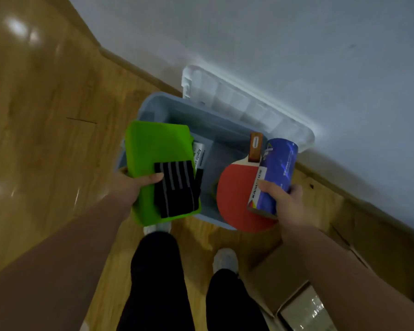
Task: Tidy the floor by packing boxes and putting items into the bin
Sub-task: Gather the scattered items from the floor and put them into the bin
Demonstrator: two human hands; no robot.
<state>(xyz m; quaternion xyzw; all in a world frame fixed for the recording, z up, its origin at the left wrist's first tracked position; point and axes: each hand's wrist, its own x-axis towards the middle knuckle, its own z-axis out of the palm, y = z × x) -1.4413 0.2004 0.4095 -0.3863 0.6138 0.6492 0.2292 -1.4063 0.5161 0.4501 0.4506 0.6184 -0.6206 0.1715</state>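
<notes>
The person stands over an open grey-blue plastic storage bin (177,111) set on the wooden floor (46,115) against the wall, its white lid (246,106) tipped back against the wall behind it. The left hand (127,189) grips a flat bright-green pad (158,149) over the bin's left rim, with the thumb pressing a black grey-striped fabric piece (177,187), perhaps a glove, onto it. The right hand (287,201) curls round a blue printed tube (277,168) and holds a red table-tennis paddle (234,192) beneath it, handle pointing toward the wall, above the bin's right side. A white labelled item (198,151) shows just beside the pad's edge. An open cardboard box (273,278) lies by the right foot.
</notes>
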